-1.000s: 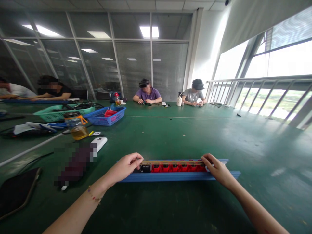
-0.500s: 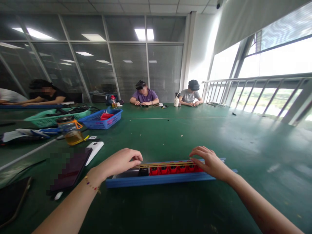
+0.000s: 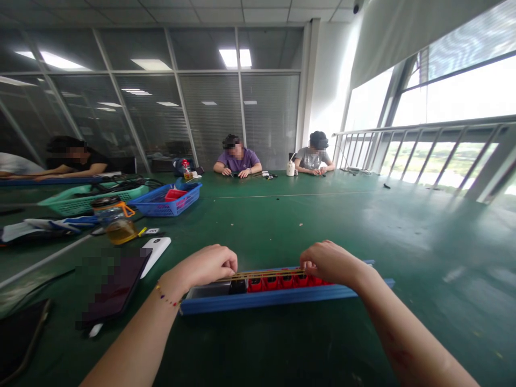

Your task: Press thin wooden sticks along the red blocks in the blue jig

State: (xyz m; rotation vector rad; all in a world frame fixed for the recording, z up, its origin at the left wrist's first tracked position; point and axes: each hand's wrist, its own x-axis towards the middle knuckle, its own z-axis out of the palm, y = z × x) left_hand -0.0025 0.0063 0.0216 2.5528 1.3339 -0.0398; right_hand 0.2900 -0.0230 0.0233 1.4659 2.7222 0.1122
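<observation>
Before me on the table lies a long blue trough (image 3: 282,301) with two raised side rails. Inside it stand a row of small red holders (image 3: 271,282) with black parts in them, and a black block (image 3: 237,286) at their left. Several thin tan strips (image 3: 268,274), possibly sticks or bands, run lengthwise along the trough's far side. My left hand (image 3: 213,264) is closed, its fingers curled round the left part of the strips. My right hand (image 3: 328,263) is closed too, fingertips pinched on the strips farther right and covering the right-hand holders.
At my left lie a dark phone (image 3: 24,333), a dark tablet-like device (image 3: 116,290) and a white device (image 3: 156,255). Beyond them are a jar (image 3: 121,228), a blue basket (image 3: 181,205) and a green basket (image 3: 72,203). Several people sit across the table (image 3: 258,226).
My right hand has moved left along the strips, and its fingers have curled in. The left hand's fingers have closed more tightly. The trough appears shifted slightly right.
</observation>
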